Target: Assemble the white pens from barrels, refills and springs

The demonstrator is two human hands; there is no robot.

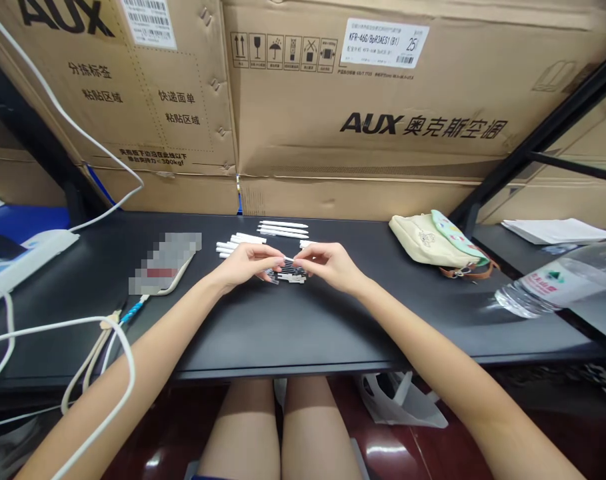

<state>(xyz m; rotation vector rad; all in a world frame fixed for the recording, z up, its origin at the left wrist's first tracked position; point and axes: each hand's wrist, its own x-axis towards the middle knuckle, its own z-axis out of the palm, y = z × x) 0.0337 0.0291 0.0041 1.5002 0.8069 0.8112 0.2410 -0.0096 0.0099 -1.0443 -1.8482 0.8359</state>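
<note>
Over the middle of the black table, my left hand and my right hand face each other with fingertips pinched. Between them is a small slim white pen part; its exact shape is too small to make out. Just below lie several thin dark refills, partly covered by the fingers, and small white pieces. White pen barrels are grouped behind my left hand. Farther back, several white pens rest side by side. More white parts show partly behind my right hand.
A blurred-out phone with a cable lies at left, near a white power strip. A cream pouch and a water bottle are at right. Large cardboard boxes stand behind the table. White cable loops cross my left forearm.
</note>
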